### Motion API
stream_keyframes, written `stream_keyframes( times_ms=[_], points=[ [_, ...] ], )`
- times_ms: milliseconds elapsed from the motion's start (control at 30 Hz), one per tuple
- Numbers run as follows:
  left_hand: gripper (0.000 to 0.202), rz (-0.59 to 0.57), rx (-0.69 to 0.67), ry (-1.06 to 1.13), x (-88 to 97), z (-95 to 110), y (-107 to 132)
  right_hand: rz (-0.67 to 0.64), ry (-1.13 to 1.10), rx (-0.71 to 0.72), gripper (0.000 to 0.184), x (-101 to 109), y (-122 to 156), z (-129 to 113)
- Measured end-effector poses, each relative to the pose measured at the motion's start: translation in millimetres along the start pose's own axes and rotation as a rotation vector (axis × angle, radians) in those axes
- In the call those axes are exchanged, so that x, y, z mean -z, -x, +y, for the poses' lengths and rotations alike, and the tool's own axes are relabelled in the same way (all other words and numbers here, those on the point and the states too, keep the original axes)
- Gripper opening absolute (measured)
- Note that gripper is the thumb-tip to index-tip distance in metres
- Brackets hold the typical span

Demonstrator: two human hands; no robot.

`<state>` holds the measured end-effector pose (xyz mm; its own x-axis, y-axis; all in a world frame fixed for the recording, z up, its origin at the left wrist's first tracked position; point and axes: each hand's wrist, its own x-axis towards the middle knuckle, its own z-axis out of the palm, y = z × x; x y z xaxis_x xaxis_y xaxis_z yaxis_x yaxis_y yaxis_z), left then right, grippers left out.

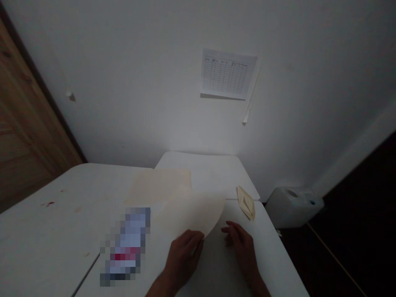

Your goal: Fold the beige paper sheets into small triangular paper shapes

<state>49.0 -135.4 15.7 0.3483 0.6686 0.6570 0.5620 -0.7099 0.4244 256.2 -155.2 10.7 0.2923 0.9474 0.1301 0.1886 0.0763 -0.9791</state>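
A cream sheet of paper curls up off the white table, its near edge lifted. My left hand is closed on that near edge, pinching it between thumb and fingers. Just to the right, my right hand rests on the table with its fingers curled loosely and apart, holding nothing. A small folded cream paper shape lies beyond my right hand near the table's right edge. Another flat cream sheet lies farther back.
A blurred-out rectangular item lies on the table left of my left hand. A printed chart hangs on the white wall. A white bin stands on the dark floor at right. A wooden door is at left.
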Motion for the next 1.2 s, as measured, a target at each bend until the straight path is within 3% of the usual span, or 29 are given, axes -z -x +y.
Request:
stream_keyframes(
  times_ms=[200,300,433,600,767,900,1033,1200],
  points=[
    [0.018,-0.215,-0.24,-0.192,-9.7,6,14,-0.015,-0.073,-0.089,0.052,-2,-3,3],
    [0.018,-0.246,-0.29,-0.228,-8.4,11,15,-0.022,-0.064,-0.127,0.049,-2,-2,4],
    [0.014,-0.221,-0.247,-0.183,-6.8,13,13,-0.026,-0.023,-0.106,0.046,0,-2,4],
    [0.018,0.003,-0.041,-0.135,-1.4,-6,5,0.03,-0.011,-0.061,0.044,8,-6,6],
    [0.023,0.182,0.309,-0.173,21.0,-38,-7,0.069,0.005,-0.063,0.045,21,-10,8],
    [0.041,0.212,0.521,-0.145,35.5,-55,-13,0.057,-0.047,-0.098,0.046,29,-13,13],
    [0.05,0.117,0.741,0.096,41.0,-64,-16,0.089,-0.049,-0.111,0.047,33,-15,19],
    [0.042,0.13,0.818,0.35,43.6,-72,-16,0.062,-0.084,-0.128,0.047,33,-14,19]
  ],
)
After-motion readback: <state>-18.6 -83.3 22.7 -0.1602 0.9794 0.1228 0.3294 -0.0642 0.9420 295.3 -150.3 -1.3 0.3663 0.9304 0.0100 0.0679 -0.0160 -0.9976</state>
